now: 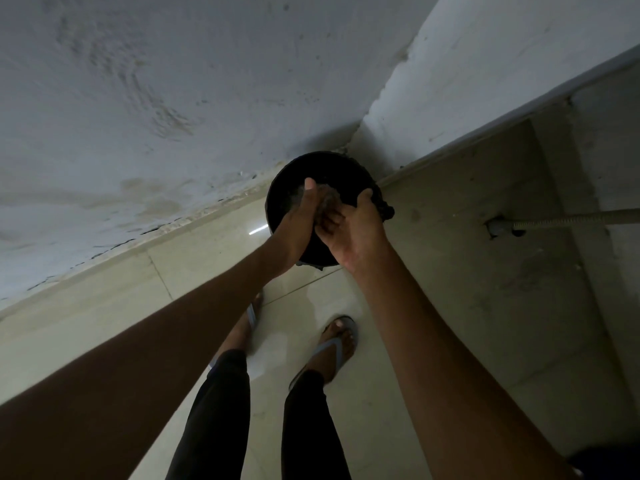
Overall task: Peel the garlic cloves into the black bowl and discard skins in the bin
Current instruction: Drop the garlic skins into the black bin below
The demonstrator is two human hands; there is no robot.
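Observation:
A round black bin (313, 162) with a dark liner stands on the floor in the corner of two walls. Both of my hands are held over its mouth. My right hand (356, 233) is turned palm up with the fingers spread and slightly curled. My left hand (294, 223) is stretched out flat, its edge against the right palm. Between the two palms is a small blurred brownish patch (325, 202); I cannot tell whether it is garlic skins or moving fingers. Neither the black bowl nor any garlic cloves are in view.
Pale glossy floor tiles (214, 258) run up to a stained white wall (138, 116) on the left. On the right are a concrete ledge (485, 237) and a corrugated hose (571, 218). My feet in blue sandals (334, 348) stand just short of the bin.

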